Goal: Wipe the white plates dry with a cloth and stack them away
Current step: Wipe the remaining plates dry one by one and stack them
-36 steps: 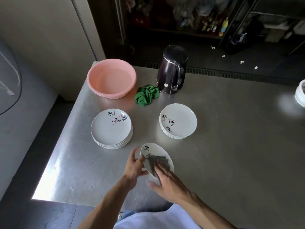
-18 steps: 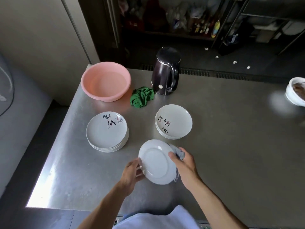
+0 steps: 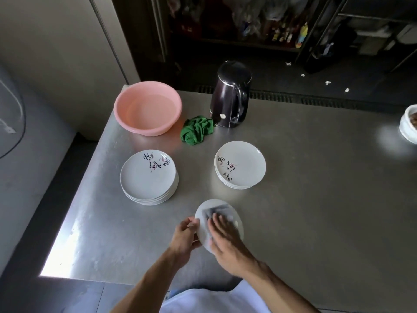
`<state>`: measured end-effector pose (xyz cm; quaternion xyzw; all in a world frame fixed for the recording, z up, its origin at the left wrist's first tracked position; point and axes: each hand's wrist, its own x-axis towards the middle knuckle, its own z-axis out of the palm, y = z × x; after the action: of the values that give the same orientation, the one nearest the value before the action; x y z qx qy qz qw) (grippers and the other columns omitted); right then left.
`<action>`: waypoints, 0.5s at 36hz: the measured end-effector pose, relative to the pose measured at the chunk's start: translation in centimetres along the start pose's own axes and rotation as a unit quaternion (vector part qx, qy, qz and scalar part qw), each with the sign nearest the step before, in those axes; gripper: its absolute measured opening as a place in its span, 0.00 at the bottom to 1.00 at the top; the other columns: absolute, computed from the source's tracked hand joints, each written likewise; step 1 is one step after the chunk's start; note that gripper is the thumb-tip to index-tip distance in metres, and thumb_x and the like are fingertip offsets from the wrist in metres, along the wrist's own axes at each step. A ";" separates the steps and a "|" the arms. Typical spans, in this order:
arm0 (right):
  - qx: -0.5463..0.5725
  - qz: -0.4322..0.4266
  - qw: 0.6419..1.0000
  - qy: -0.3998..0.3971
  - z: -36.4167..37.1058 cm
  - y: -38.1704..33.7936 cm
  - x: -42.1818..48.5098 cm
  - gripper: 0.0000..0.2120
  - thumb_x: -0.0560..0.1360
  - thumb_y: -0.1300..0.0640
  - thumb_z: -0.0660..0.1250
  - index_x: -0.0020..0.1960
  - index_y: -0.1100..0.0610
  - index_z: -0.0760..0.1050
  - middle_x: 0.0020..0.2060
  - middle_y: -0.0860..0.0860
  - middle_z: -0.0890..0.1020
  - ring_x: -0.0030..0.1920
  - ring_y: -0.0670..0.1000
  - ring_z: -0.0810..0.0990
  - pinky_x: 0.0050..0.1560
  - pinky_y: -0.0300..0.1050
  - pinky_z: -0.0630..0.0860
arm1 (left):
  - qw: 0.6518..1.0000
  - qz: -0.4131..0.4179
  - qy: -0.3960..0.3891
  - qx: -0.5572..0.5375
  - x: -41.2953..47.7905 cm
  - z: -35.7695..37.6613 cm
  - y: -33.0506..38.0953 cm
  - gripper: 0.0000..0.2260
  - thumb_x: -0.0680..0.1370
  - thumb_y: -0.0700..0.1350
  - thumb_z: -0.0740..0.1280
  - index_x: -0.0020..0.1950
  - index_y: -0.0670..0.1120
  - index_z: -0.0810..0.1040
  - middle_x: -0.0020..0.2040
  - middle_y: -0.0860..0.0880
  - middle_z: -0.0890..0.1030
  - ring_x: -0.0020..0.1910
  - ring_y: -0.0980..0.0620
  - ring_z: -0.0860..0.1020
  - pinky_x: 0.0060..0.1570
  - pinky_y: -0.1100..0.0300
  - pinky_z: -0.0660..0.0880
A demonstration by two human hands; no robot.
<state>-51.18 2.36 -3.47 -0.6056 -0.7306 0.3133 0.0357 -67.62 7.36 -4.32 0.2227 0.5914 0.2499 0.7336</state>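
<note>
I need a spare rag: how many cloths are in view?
2. A green cloth lies crumpled between the pink basin and the kettle; a grey cloth is pressed on the held plate under the right hand. No others show.

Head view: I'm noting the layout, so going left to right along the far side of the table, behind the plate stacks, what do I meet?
basin → green cloth → kettle → bowl, cut by the right edge of the picture.
</note>
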 end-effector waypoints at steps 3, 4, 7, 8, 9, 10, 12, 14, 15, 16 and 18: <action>0.000 -0.085 0.996 -0.036 0.8 0.8 -1.7 0.31 0.83 0.42 0.44 0.82 0.55 0.45 0.79 0.45 0.38 0.78 0.43 0.35 0.75 0.39 0.30 | 1.000 -0.010 0.026 -0.009 0.3 -0.3 0.4 0.10 0.86 0.42 0.60 0.46 0.46 0.75 0.37 0.47 0.83 0.36 0.50 0.82 0.34 0.57 0.80; -0.014 -0.085 0.995 -0.040 1.0 1.4 -2.1 0.31 0.83 0.43 0.44 0.82 0.55 0.43 0.79 0.45 0.38 0.78 0.43 0.34 0.76 0.41 0.32 | 0.999 -0.012 0.032 -0.009 0.4 -0.4 0.4 0.10 0.86 0.43 0.61 0.46 0.46 0.75 0.38 0.47 0.83 0.36 0.49 0.82 0.34 0.57 0.80; -0.078 -0.018 0.995 -0.051 1.3 2.9 -2.1 0.31 0.84 0.45 0.45 0.81 0.57 0.38 0.77 0.49 0.32 0.79 0.49 0.34 0.78 0.46 0.34 | 0.999 -0.013 0.042 0.005 0.4 -0.5 0.1 0.09 0.87 0.45 0.60 0.48 0.46 0.75 0.42 0.46 0.82 0.41 0.47 0.82 0.35 0.56 0.81; -0.078 0.018 0.995 -0.052 1.2 2.8 -1.5 0.32 0.84 0.46 0.46 0.81 0.58 0.36 0.77 0.51 0.32 0.79 0.51 0.35 0.78 0.47 0.35 | 0.999 -0.013 0.041 0.007 0.3 -0.4 -0.1 0.09 0.87 0.45 0.60 0.49 0.46 0.76 0.44 0.46 0.82 0.43 0.47 0.82 0.36 0.56 0.81; -0.064 0.057 0.995 -0.050 1.1 2.6 -0.7 0.32 0.85 0.46 0.47 0.80 0.58 0.36 0.78 0.53 0.33 0.80 0.52 0.35 0.78 0.49 0.35 | 0.999 -0.013 0.038 0.005 0.3 -0.3 -0.3 0.09 0.87 0.45 0.60 0.50 0.46 0.76 0.45 0.45 0.81 0.44 0.46 0.82 0.37 0.56 0.81; -0.046 0.096 0.993 -0.042 1.0 2.2 0.2 0.32 0.85 0.46 0.47 0.81 0.58 0.37 0.79 0.54 0.35 0.80 0.53 0.36 0.78 0.50 0.37 | 0.999 -0.013 0.033 0.000 0.2 -0.2 -0.6 0.09 0.87 0.45 0.60 0.51 0.45 0.76 0.45 0.45 0.81 0.44 0.46 0.83 0.37 0.56 0.81; -0.028 0.140 0.990 -0.021 0.8 1.3 2.0 0.31 0.85 0.46 0.48 0.81 0.58 0.40 0.80 0.56 0.41 0.80 0.53 0.40 0.78 0.51 0.40 | 1.000 -0.009 0.024 -0.011 0.0 0.2 -0.9 0.08 0.87 0.45 0.60 0.53 0.44 0.77 0.43 0.46 0.82 0.42 0.46 0.83 0.38 0.55 0.81; -0.011 0.100 0.995 0.004 0.4 0.2 3.1 0.30 0.85 0.46 0.47 0.81 0.58 0.44 0.81 0.57 0.45 0.81 0.53 0.44 0.78 0.48 0.39 | 1.000 -0.003 0.009 -0.014 -0.2 0.7 -1.0 0.08 0.87 0.43 0.60 0.53 0.45 0.77 0.42 0.46 0.84 0.41 0.48 0.84 0.38 0.55 0.81; -0.001 0.045 0.999 0.016 0.2 -0.3 3.3 0.30 0.84 0.45 0.47 0.81 0.59 0.48 0.81 0.57 0.48 0.81 0.54 0.46 0.77 0.46 0.39 | 1.000 0.002 0.000 -0.013 -0.3 0.9 -0.9 0.07 0.86 0.41 0.61 0.54 0.45 0.78 0.44 0.45 0.85 0.41 0.47 0.85 0.39 0.55 0.81; 0.006 -0.012 1.000 0.019 0.1 -0.8 3.3 0.30 0.84 0.45 0.46 0.81 0.60 0.53 0.80 0.56 0.51 0.81 0.53 0.48 0.78 0.45 0.39 | 1.000 0.009 -0.008 -0.010 -0.4 1.0 -0.8 0.07 0.85 0.39 0.61 0.56 0.45 0.79 0.47 0.44 0.87 0.44 0.45 0.86 0.41 0.54 0.82; 0.010 -0.082 0.996 0.012 -0.1 -0.7 3.0 0.30 0.84 0.44 0.46 0.80 0.59 0.56 0.80 0.52 0.53 0.81 0.50 0.47 0.78 0.45 0.40 | 1.000 0.027 -0.015 0.000 -0.4 0.9 -0.5 0.09 0.84 0.37 0.62 0.60 0.44 0.80 0.53 0.42 0.87 0.50 0.42 0.86 0.44 0.51 0.82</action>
<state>-52.54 5.11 -4.06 -0.5467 -0.7744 0.3092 0.0764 -66.74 6.69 -4.09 0.2419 0.5741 0.2663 0.7355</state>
